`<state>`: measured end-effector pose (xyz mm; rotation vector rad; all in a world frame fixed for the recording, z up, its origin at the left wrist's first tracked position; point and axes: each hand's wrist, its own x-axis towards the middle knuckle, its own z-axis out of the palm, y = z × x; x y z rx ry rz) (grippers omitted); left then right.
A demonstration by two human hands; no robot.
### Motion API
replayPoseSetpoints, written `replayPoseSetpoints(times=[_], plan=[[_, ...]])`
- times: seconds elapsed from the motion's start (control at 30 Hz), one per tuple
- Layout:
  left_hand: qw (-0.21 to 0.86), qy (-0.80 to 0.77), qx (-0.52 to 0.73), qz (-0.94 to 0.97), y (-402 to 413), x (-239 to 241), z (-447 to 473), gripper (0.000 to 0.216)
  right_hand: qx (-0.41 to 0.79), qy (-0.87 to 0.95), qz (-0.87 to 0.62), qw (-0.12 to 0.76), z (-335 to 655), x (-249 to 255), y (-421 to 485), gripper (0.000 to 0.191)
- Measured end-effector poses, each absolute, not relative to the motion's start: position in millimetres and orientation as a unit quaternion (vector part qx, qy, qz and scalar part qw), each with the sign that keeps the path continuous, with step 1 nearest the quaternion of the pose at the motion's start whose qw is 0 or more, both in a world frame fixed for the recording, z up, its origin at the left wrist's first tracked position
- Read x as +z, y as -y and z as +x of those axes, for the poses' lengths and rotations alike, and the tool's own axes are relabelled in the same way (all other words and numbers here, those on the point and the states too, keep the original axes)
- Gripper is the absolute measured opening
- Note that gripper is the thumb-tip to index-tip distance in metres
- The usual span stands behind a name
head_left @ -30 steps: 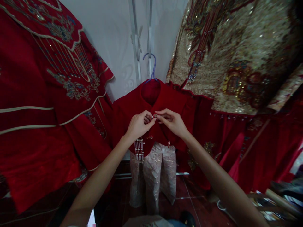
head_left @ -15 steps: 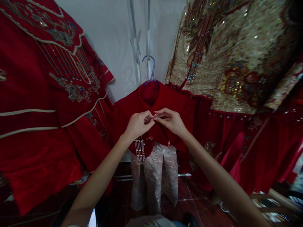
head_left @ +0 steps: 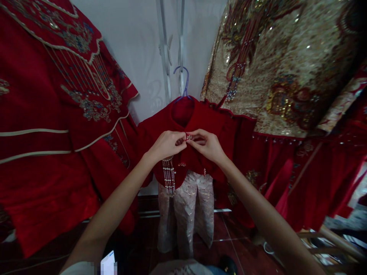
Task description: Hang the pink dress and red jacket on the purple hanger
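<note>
A small red jacket (head_left: 160, 126) hangs from a purple hanger (head_left: 187, 82) in front of me. At its front opening, just below the collar, both hands meet. My right hand (head_left: 208, 145) pinches a beaded frog button (head_left: 189, 138) between thumb and fingers. My left hand (head_left: 169, 144) is closed in a pinch right beside it at the jacket's edge; what lies between its fingertips is hidden. Below the left hand dangles a beaded tassel (head_left: 169, 177). Two more beaded fastenings (head_left: 182, 164) sit lower on the jacket, one on each side.
Pale patterned trousers (head_left: 185, 214) hang under the jacket. To the left is a large red embroidered garment (head_left: 34, 107); to the right, a gold sequined garment (head_left: 258, 76) over red skirts. Metal rails (head_left: 166, 49) run up the white wall. A wooden rack (head_left: 338, 240) stands low at right.
My left hand has turned, its knuckles now more on top and its fingers closer to the button. The right hand stays pinched at nearly the same spot.
</note>
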<state>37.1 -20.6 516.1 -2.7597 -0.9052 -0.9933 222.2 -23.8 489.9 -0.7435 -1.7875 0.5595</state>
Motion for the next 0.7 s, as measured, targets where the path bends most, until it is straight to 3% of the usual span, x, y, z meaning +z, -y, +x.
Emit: replayPoseSetpoints(times=[0.17,0.33,0.43,0.53,0.7], plan=[[0.04,0.35,-0.399,-0.847,27.1,496.9,55.0,0.008,0.179,0.74,-0.344,0.55,210.1,485.3,15.2,0.019],[-0.176,0.321,-0.505,-0.782,26.0,468.1,57.7,0.017,0.26,0.705,-0.308,0.583,212.2,472.9,12.4,0.036],[-0.253,0.321,-0.536,-0.739,23.8,448.2,50.5,0.027,0.266,0.692,-0.325,0.587,217.6,461.5,22.5,0.036],[-0.297,0.341,-0.541,-0.709,28.0,425.7,47.7,0.03,0.187,0.708,-0.379,0.566,220.2,441.5,41.2,0.043],[-0.363,0.366,-0.505,-0.693,42.8,389.6,60.0,0.034,-0.014,0.779,-0.457,0.43,232.0,391.9,62.7,0.065]])
